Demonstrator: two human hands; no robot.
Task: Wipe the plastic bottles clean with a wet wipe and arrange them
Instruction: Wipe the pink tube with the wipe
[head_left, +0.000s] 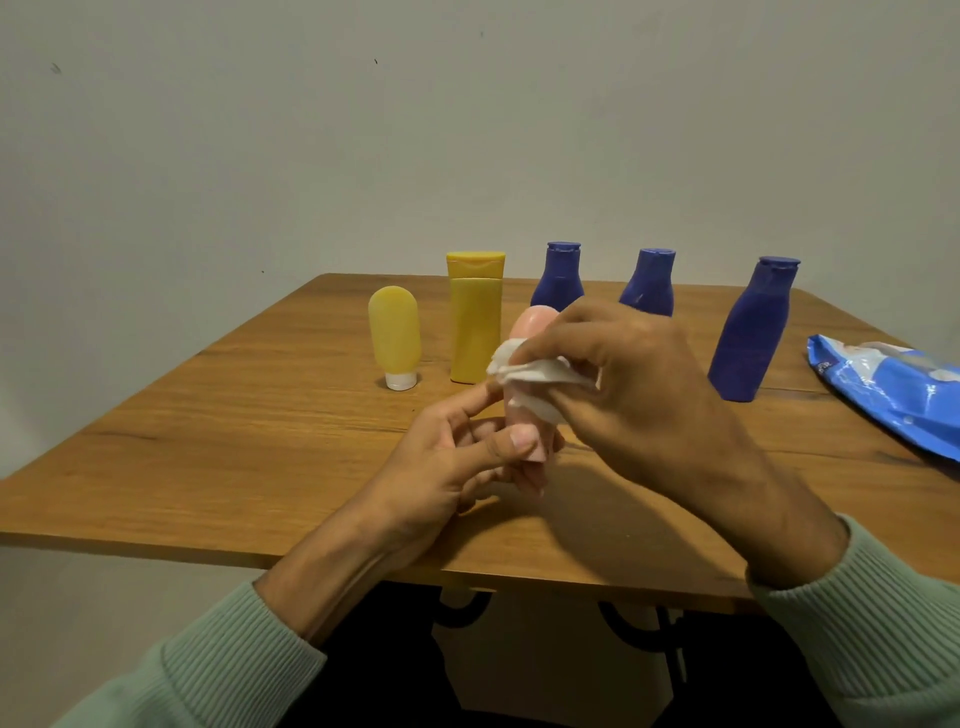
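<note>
left grip (452, 467) holds one pink bottle (530, 323), right grip (623, 374) pinches wipe (530, 371), two yellow bottles (394, 338) (475, 322), three blue bottles (558, 280) (649, 288) (748, 332)

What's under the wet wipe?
The pink bottle: rounded top shows above the wet wipe, lower end sits in the left hand. Middle hidden by wipe and right hand.

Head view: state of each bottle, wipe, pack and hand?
pink bottle: held, mid-wipe
wet wipe: crumpled against pink bottle
left hand: holds pink bottle's lower end
right hand: pinches wet wipe
yellow tube: standing on cap
yellow bottle: upright, capped
blue bottles: upright, capped
wipes pack: lying flat
</note>
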